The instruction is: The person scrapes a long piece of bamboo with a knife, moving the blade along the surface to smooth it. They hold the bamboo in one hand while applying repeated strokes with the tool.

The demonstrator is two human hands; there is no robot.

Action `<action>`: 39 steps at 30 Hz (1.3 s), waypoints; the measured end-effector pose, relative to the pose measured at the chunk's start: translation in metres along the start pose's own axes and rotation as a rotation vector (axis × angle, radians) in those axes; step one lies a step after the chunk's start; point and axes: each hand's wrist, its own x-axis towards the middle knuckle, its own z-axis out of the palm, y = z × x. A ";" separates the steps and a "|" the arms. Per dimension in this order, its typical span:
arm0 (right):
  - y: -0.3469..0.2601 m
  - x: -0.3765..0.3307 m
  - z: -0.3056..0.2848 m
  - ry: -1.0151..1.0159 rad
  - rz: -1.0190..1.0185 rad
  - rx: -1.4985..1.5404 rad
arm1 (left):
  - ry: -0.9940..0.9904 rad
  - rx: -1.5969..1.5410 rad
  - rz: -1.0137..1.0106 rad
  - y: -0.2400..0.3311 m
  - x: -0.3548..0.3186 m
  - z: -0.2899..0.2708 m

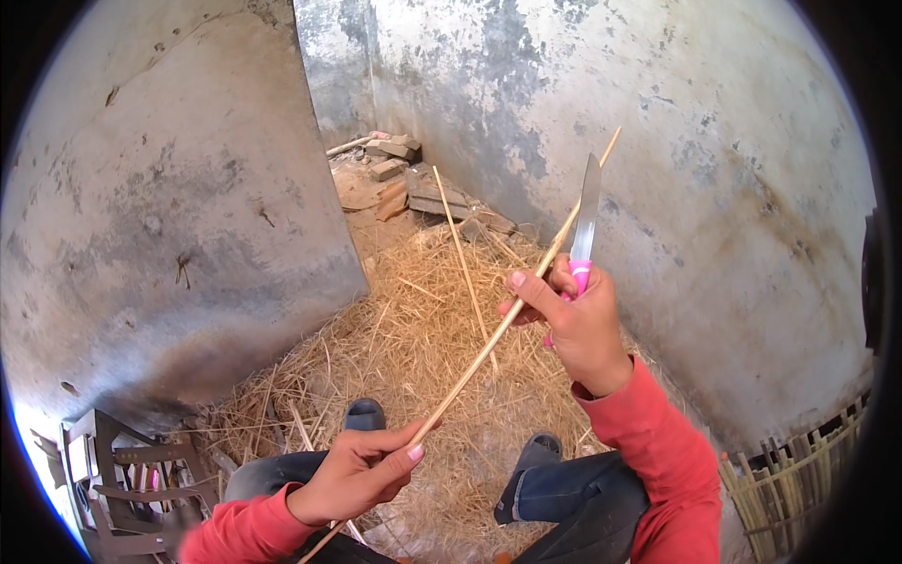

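Left hand: the left hand [355,470] is low, above the knees, with thumb and fingers pressed around the lower part of a long thin bamboo stick [489,348].
Stick: it slants up and to the right from the left hand, passes under the right thumb and ends past the knife tip, in front of the grey wall [714,188].
Right hand: the right hand [575,320] is closed around the pink handle of a knife [584,226], blade pointing up; its thumb reaches across and presses on the stick.
Blade and stick: the blade lies just beside the stick, seemingly touching it; the exact contact is too small to tell.
Ground: a heap of straw [413,348] covers the floor between the two walls, with another thin stick [465,268] lying on it.
Around: bricks [393,150] sit at the far corner, a wooden stool [122,479] at the lower left, a bundle of bamboo strips [789,479] at the lower right.
Risk: the thumb sits close to the blade; I judge a slip along the smooth stick could cut it, or the thin stick could snap under pressure.
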 end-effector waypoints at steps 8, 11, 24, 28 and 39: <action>-0.044 0.012 -0.070 0.379 -0.226 0.039 | -0.179 0.190 0.048 0.004 -0.020 0.008; -0.061 0.000 -0.092 0.466 -0.341 0.126 | -0.161 0.261 0.182 -0.006 -0.051 0.007; -0.059 -0.210 -0.088 0.458 -0.213 -0.231 | 0.451 1.336 0.503 -0.113 -0.232 -0.030; -0.052 -0.274 -0.080 0.477 -0.164 -0.222 | 0.433 1.380 0.532 -0.136 -0.250 -0.014; -0.088 -0.277 -0.095 0.462 -0.394 -0.274 | 0.571 1.431 0.730 -0.122 -0.277 0.030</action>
